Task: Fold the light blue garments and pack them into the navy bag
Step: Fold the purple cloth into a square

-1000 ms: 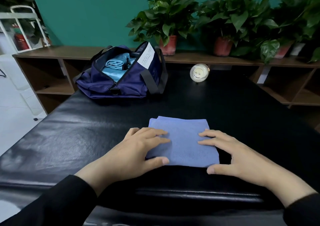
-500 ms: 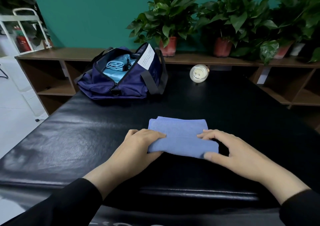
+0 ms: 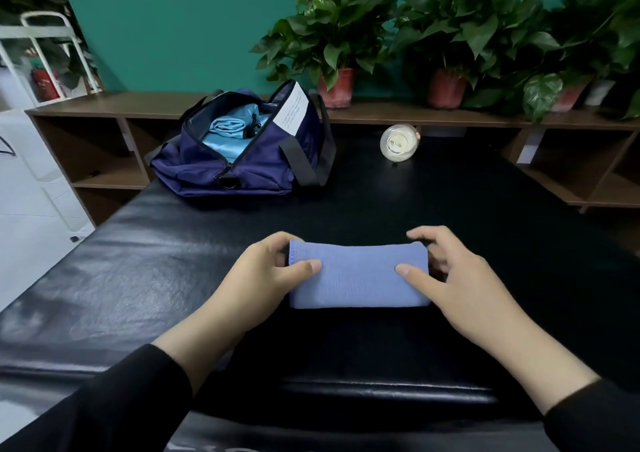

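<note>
Folded garment [image 3: 358, 275] lay at frame centre on the surface [image 3: 138, 278]; left hand [image 3: 266, 275] and right hand [image 3: 460, 278] pinched its ends. Soft, light, apt to unfold: best lifted by both ends toward the bag [image 3: 242, 174], upper left.

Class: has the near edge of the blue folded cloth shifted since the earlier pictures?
Yes. The folded cloth has been folded away from the person, toward the navy bag, gripped by left hand and right hand.

Both hands forward, left hand [image 3: 263, 275] and right hand [image 3: 453, 275] thumbs-inward, fingers curled in a pinch.
</note>
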